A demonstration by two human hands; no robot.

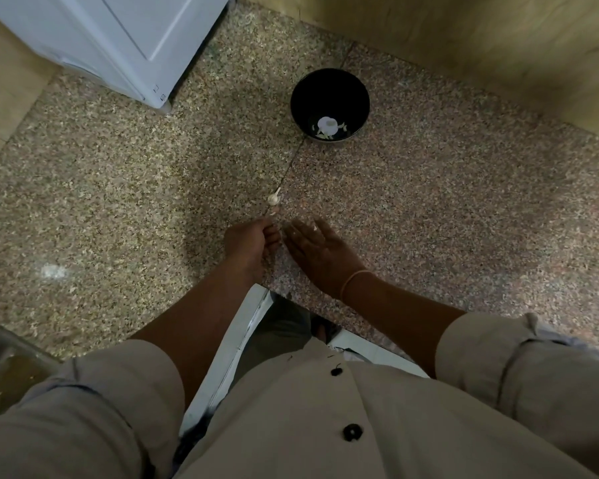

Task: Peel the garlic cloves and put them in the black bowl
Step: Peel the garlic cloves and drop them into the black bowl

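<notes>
The black bowl (329, 98) stands on the speckled stone counter (446, 202), far from me, with peeled pale cloves (327, 127) at its bottom. A small garlic bulb (274, 198) with its stem lies on the counter between the bowl and my hands. My left hand (248, 245) has its fingers curled, and a small pale garlic piece (274, 212) shows at its fingertips. My right hand (317, 245) lies beside it with straight fingers, low over the counter, with a flake of white skin (314, 228) stuck on it.
A white appliance (125, 43) stands at the back left. A wooden wall (481, 46) runs along the back right. The counter's front edge is just before my body. A shiny metal object (4, 361) sits at the lower left.
</notes>
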